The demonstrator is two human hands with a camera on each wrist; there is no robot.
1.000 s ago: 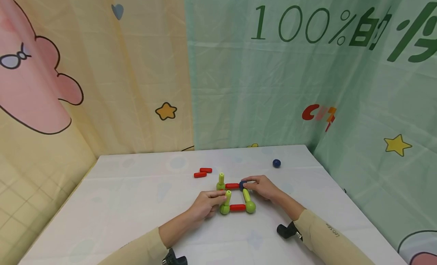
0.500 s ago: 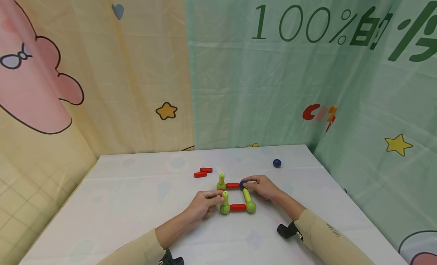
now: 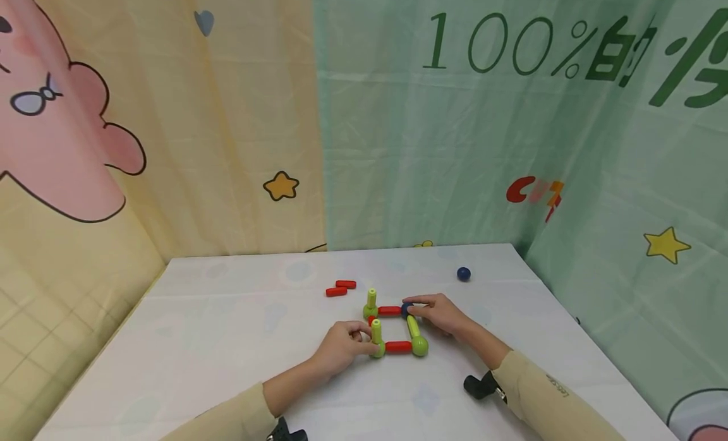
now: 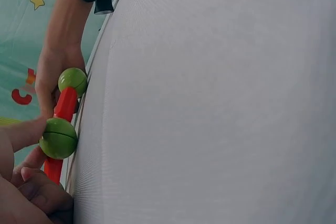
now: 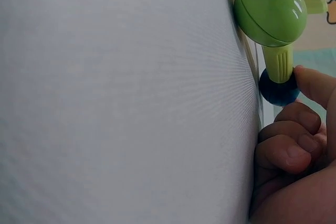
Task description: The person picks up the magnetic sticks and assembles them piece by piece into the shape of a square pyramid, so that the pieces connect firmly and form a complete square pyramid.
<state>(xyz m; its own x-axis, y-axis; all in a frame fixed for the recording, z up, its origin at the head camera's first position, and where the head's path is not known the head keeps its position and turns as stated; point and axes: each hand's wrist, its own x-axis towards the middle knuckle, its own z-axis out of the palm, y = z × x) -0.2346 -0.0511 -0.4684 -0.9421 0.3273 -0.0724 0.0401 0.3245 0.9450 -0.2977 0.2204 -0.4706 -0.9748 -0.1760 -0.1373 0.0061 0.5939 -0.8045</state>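
Observation:
A square frame of balls and rods lies on the white table, joined from red rods (image 3: pixel 398 347), green balls (image 3: pixel 419 346), a yellow-green rod (image 3: pixel 413 326) and a dark blue ball (image 5: pixel 278 90). At its near left corner my left hand (image 3: pixel 339 348) pinches a green ball (image 4: pixel 59 139) between thumb and fingers; a yellow-green rod (image 3: pixel 376 330) stands upright from that ball. My right hand (image 3: pixel 440 313) holds the dark blue ball at the far right corner, thumb and index finger on it. Another upright yellow-green rod (image 3: pixel 372 297) rises from the far left ball.
Two loose red rods (image 3: pixel 336 292) lie side by side beyond the frame to the left. A separate dark blue ball (image 3: pixel 463 274) sits near the table's (image 3: pixel 227 340) back right. Printed curtains (image 3: pixel 387 144) hang behind and at both sides.
My left hand has shifted from the upright rod, slid lower and now grips the green ball beneath it. The right hand stays at the dark blue ball. The head view has shifted slightly.

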